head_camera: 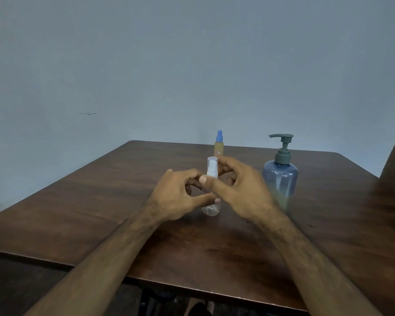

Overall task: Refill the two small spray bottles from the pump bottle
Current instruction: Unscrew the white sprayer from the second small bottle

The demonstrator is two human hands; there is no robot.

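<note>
Both hands meet mid-table: left hand (178, 197) grips the clear spray bottle (211, 190) low, right hand (242, 190) pinches near its capped top, pump bottle (280, 176) just right.

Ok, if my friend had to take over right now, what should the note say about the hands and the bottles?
Left hand: grips the body of the clear spray bottle, which stands upright on the table.
Right hand: fingers curl round the same bottle near its top.
Its clear cap is still on, and it looks almost empty.
The yellow spray bottle with the blue cap stands behind, untouched.
The blue pump bottle stands to the right, untouched.
Done: nothing filled yet.
Left: open both small bottles, fill them from the pump bottle, close them.
</note>
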